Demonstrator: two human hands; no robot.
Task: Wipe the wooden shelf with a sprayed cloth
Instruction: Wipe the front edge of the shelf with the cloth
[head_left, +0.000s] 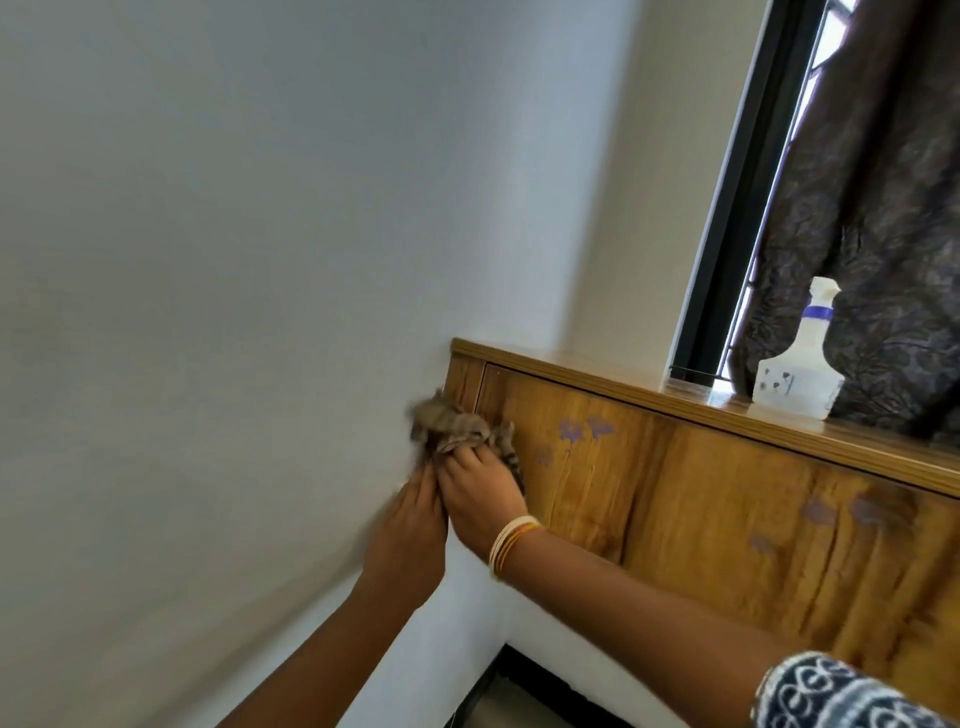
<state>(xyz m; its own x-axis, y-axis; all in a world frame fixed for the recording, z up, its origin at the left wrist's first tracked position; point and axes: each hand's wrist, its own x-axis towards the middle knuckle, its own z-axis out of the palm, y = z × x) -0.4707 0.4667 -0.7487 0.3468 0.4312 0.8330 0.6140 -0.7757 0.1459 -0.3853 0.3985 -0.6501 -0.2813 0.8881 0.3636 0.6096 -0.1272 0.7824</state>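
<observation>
You're bunching the cloth (457, 434) against the wooden shelf (675, 499) front, at its top left corner by the wall. Risk: the wad's loose, so it could slip out or smear the wall w/ spray. It's sitting just above both hands: right hand (480, 496) fingers curling onto it, left hand (410, 535) pinching its lower edge. Spray bottle (797, 364) is standing on the shelf top, well apart.

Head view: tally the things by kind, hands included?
Hands: 2, left and right
Cloth: 1
Spray bottle: 1
Shelf: 1
Curtain: 1
Total: 6
</observation>
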